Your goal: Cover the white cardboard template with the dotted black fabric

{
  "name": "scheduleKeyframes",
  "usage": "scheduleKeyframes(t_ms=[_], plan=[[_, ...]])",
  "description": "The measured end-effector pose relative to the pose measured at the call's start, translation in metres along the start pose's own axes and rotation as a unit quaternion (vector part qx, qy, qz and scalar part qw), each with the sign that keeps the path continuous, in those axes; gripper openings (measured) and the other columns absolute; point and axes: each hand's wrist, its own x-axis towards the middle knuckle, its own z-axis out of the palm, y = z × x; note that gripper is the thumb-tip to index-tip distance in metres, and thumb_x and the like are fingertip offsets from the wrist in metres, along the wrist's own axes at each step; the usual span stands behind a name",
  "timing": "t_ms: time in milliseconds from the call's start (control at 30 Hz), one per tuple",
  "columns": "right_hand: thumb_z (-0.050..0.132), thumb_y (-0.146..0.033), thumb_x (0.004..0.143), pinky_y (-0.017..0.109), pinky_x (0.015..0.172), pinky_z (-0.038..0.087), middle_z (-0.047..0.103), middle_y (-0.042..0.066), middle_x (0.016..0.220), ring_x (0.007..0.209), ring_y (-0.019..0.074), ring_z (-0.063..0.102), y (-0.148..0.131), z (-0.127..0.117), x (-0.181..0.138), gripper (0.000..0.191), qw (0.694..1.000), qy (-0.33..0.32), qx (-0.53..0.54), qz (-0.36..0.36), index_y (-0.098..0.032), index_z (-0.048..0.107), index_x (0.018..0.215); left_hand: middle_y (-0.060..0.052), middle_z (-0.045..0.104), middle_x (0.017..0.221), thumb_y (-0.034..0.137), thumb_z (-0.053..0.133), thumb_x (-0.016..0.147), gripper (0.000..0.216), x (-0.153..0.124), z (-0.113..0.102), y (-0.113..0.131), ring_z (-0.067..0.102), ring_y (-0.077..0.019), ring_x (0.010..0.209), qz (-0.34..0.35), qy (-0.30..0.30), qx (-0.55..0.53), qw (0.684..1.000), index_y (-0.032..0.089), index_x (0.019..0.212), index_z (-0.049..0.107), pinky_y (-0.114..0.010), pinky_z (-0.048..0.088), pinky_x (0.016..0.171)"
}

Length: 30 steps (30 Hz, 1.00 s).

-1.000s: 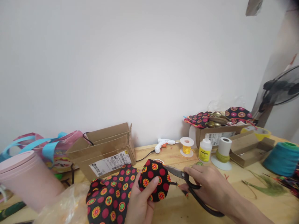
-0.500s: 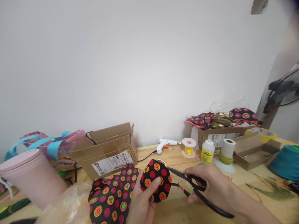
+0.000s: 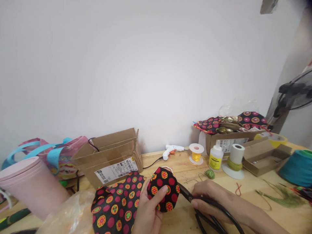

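My left hand is closed on a small rounded piece of black fabric with red and orange dots, thumb pressed on its front, held just above the wooden table. My right hand grips the black handles of a pair of scissors. The blades point left and meet the right edge of the fabric piece. A larger sheet of the same dotted fabric lies on the table left of my left hand.
A cardboard box, a pink container and a colourful bag stand at the left. Behind are a white glue gun, a yellow thread spool, a glue bottle, another box with fabric and a teal cone.
My right hand has dropped lower and turned, and the scissor blades have closed in against the fabric piece's right edge. My left hand keeps hold of the fabric, almost still.
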Motion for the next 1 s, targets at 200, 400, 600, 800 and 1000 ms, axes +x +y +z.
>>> scheduleKeyframes(t_ms=[200,400,600,800,1000], plan=[[0.038,-0.045,0.083,0.021,0.047,0.041,0.051,-0.003,0.057,0.052,0.0120,0.051,-0.003,0.009,0.011,0.030,0.977,0.041,0.183,0.101,-0.020,0.051,0.073,-0.008,0.070,0.078,0.002,0.061,0.065,0.037,-0.002,0.002,0.005,0.066,-0.0230,0.072,-0.065,0.026,-0.023,0.997,0.013,0.099,0.055,-0.034,0.055,0.064],[0.038,-0.054,0.079,0.018,0.039,0.040,0.059,0.000,0.052,0.039,0.0093,0.053,-0.006,0.021,0.021,0.040,0.775,0.058,0.578,0.247,-0.017,0.052,0.079,-0.008,0.071,0.070,0.002,0.058,0.067,0.022,-0.001,0.000,0.005,0.066,-0.0186,0.063,-0.150,-0.012,-0.069,0.986,0.010,0.087,0.062,-0.023,0.054,0.055],[0.068,-0.030,0.065,0.014,0.041,0.039,0.061,-0.002,0.068,0.047,0.0057,0.052,-0.014,0.022,0.024,0.044,0.787,0.144,0.578,0.163,-0.019,0.050,0.103,-0.007,0.069,0.063,0.001,0.054,0.069,0.030,0.000,-0.005,0.000,0.066,-0.0164,0.060,-0.263,0.015,-0.146,0.953,0.010,0.096,0.061,-0.016,0.052,0.046],[0.075,-0.018,0.053,0.022,0.049,0.047,0.064,0.002,0.082,0.056,0.0113,0.058,-0.017,0.026,0.026,0.070,0.848,0.175,0.479,0.141,-0.021,0.040,0.114,-0.008,0.068,0.064,0.001,0.054,0.070,0.042,-0.013,0.004,0.012,0.065,-0.0135,0.053,-0.366,0.012,-0.127,0.922,0.017,0.109,0.056,-0.011,0.046,0.036],[0.073,-0.010,0.055,0.024,0.059,0.047,0.064,-0.003,0.073,0.064,0.0123,0.059,-0.016,0.030,0.021,0.063,0.875,0.130,0.459,0.077,-0.024,0.046,0.110,-0.010,0.068,0.067,0.005,0.055,0.071,0.033,-0.017,0.009,0.012,0.065,-0.0151,0.057,-0.379,-0.033,-0.106,0.919,0.012,0.103,0.058,-0.016,0.050,0.043]])
